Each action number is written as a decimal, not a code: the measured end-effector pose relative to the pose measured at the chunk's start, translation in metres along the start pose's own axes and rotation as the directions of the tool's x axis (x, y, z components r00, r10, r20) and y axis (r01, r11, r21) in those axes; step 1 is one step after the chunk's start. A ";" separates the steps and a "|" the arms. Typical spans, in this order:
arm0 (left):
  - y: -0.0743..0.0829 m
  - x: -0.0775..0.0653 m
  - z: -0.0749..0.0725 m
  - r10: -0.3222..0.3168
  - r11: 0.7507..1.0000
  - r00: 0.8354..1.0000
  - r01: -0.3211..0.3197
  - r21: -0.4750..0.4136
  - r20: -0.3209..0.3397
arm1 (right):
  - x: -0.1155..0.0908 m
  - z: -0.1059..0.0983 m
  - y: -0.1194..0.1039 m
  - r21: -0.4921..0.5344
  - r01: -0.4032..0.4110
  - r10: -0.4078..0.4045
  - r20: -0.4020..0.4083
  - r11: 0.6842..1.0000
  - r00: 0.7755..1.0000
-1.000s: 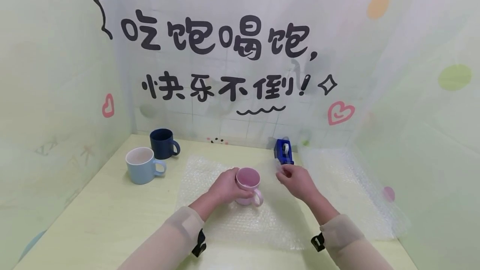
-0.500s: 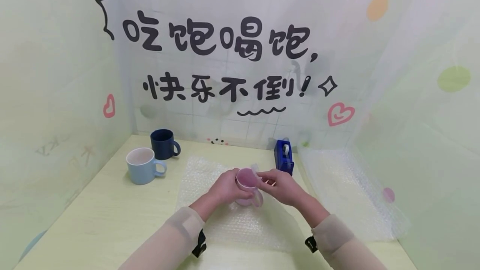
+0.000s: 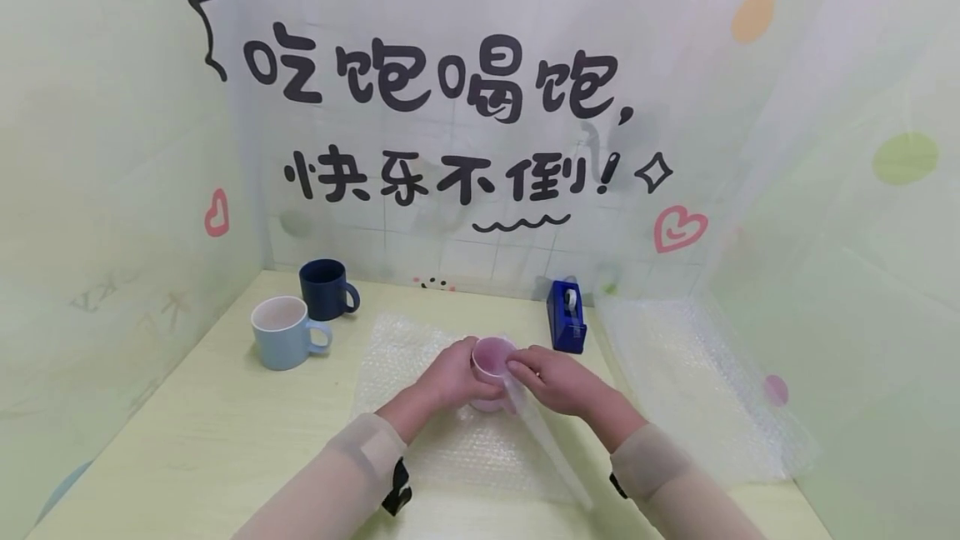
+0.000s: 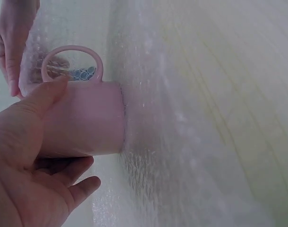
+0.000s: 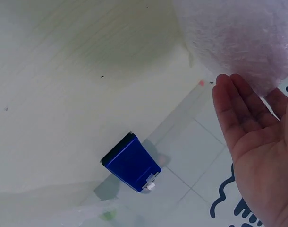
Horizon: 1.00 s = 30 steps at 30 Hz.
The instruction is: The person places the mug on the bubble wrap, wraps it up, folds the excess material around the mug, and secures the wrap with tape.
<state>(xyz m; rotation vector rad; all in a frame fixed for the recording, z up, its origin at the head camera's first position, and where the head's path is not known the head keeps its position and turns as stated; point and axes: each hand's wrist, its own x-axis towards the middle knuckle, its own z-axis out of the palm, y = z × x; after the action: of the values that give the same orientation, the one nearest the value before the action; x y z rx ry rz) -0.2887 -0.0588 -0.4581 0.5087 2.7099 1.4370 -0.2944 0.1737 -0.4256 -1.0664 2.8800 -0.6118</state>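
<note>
Over at the left of the pale yellow wooden table (image 3: 180, 448), I see a light-blue ceramic-looking mug (image 3: 279, 342) with a navy-blue mug (image 3: 322, 294) just behind it. Next comes the person's left hand (image 3: 452, 377), gripping the glossy pink mug (image 4: 82, 120) round its side, thumb by the handle. The mug stands upright on a clear bubble-wrap sheet (image 3: 390, 348) near the table's middle. I'd judge it fairly light but hard, smooth enough to slip, and breakable if dropped; the body or the handle looks the safest hold. The right hand (image 3: 561, 377) pinches the sheet's lifted edge beside the mug's rim. That film should be limp, nearly weightless and springy, best taken by a corner or edge. Behind that hand stands a blue tape dispenser (image 3: 566, 319), and farthest right lies more clear bubble wrap (image 3: 690, 394).
</note>
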 end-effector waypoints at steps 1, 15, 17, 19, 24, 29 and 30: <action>0.000 -0.001 -0.003 0.004 1.000 1.000 -0.004 0.005 0.015 | 0.001 0.001 0.000 -0.020 0.008 -0.008 -0.009 1.000 1.000; -0.022 -0.011 -0.110 -0.155 0.950 0.985 0.168 0.263 -0.071 | 0.004 0.007 -0.004 -0.062 -0.001 -0.001 -0.034 0.998 0.999; -0.029 -0.013 -0.119 -0.231 0.931 0.968 0.249 0.267 -0.100 | 0.004 0.008 -0.003 -0.055 -0.006 0.004 -0.035 0.998 0.999; -0.034 -0.016 -0.123 -0.312 0.907 0.945 0.327 0.265 -0.096 | 0.003 0.009 -0.002 -0.050 -0.009 0.007 -0.038 0.999 0.999; -0.048 -0.020 -0.124 -0.400 0.888 0.914 0.404 0.218 -0.064 | 0.004 0.010 0.001 -0.045 -0.001 -0.001 -0.045 0.999 0.999; -0.052 -0.019 -0.126 -0.331 0.921 0.934 0.350 0.168 -0.135 | 0.006 0.010 0.001 -0.040 -0.007 0.006 -0.033 0.999 0.999; -0.050 -0.019 -0.127 -0.317 0.931 0.939 0.335 0.147 -0.134 | 0.006 0.009 0.001 -0.038 -0.007 0.006 -0.031 0.999 0.999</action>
<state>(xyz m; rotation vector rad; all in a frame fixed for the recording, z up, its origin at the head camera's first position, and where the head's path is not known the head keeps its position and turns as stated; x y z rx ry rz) -0.3072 -0.1921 -0.4286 -0.0246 2.8392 1.1895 -0.2984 0.1678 -0.4338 -1.0617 2.9322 -0.5801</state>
